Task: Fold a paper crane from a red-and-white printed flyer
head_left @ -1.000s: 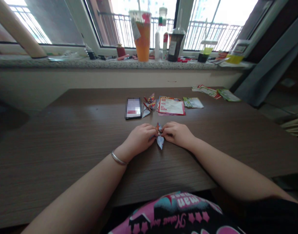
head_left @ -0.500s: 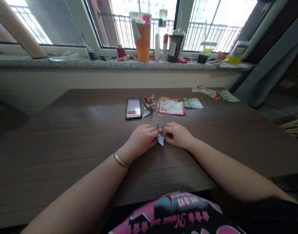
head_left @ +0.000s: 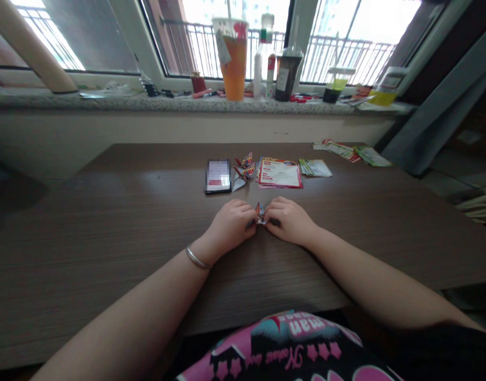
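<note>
A small folded piece of printed paper [head_left: 260, 214] sits between my two hands on the brown table [head_left: 108, 233]. My left hand [head_left: 229, 225], with a silver bangle at the wrist, is closed and pinches the paper's left side. My right hand [head_left: 289, 219] is closed and pinches its right side. Only a small tip of the paper shows above my fingers; the rest is hidden under them.
Beyond my hands lie a phone [head_left: 218, 176], folded paper figures [head_left: 243, 168], a stack of leaflets [head_left: 280, 173] and more leaflets [head_left: 315, 167] to the right. The windowsill [head_left: 147, 103] holds an orange drink cup [head_left: 234, 58], bottles and a dark cup [head_left: 286, 71].
The pale lower flap of the paper, which pointed toward me, has been folded up and is now hidden under my fingers. My hands have closed in slightly together.
</note>
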`<state>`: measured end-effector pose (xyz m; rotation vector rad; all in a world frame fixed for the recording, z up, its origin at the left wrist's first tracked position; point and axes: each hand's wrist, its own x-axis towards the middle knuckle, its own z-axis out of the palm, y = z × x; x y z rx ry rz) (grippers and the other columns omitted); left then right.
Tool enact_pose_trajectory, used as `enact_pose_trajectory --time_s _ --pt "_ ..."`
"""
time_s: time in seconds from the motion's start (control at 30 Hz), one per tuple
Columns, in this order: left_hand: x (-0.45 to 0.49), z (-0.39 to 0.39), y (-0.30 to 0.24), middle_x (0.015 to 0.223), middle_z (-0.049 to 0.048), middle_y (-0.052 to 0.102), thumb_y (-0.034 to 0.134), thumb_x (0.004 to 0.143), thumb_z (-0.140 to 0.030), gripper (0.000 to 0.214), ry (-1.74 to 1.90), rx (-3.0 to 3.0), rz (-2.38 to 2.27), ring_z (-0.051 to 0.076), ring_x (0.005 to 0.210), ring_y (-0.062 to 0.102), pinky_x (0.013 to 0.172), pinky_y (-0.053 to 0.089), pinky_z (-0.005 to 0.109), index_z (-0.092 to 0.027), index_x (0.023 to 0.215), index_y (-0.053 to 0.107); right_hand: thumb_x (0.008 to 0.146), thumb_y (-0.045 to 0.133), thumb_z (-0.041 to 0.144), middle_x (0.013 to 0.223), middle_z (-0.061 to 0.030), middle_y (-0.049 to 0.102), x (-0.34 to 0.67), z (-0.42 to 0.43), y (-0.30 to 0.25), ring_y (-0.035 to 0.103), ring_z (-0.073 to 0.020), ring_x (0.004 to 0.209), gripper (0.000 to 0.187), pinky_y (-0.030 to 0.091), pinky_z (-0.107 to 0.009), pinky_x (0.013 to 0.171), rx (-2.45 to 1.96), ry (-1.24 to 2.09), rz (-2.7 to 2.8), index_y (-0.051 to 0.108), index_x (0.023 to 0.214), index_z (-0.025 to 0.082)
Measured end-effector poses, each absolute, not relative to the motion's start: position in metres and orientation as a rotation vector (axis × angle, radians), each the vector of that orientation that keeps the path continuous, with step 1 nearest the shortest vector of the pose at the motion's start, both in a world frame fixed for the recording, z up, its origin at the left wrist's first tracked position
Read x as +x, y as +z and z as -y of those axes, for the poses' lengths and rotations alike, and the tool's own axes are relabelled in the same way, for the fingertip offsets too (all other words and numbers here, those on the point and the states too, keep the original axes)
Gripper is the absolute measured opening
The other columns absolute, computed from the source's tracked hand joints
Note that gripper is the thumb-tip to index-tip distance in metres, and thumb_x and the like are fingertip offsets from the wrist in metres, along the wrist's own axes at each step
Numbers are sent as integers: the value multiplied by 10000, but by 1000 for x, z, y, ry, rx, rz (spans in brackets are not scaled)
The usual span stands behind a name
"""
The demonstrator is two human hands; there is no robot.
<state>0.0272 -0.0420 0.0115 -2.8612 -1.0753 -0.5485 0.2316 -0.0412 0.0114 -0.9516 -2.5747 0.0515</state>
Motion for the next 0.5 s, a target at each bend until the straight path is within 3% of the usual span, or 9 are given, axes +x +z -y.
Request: enact_pose_trajectory --time_s 0.33,0.5 --pt "27 42 12 884 73 690 586 808 -194 84 -546 -2836 991 212 915 621 900 474 372 -157 810 661 818 637 198 903 -64 698 233 34 -1 600 -192 889 62 455 -343 856 -913 317 2430 675 777 171" --pt "28 43 8 873 44 687 617 770 -190 55 -561 -2823 1070 212 905 626 966 434 414 -175 778 669 815 642 199 914 -54 706 233 35 -1 613 -189 905 60 453 -342 869 -908 401 2417 667 763 181"
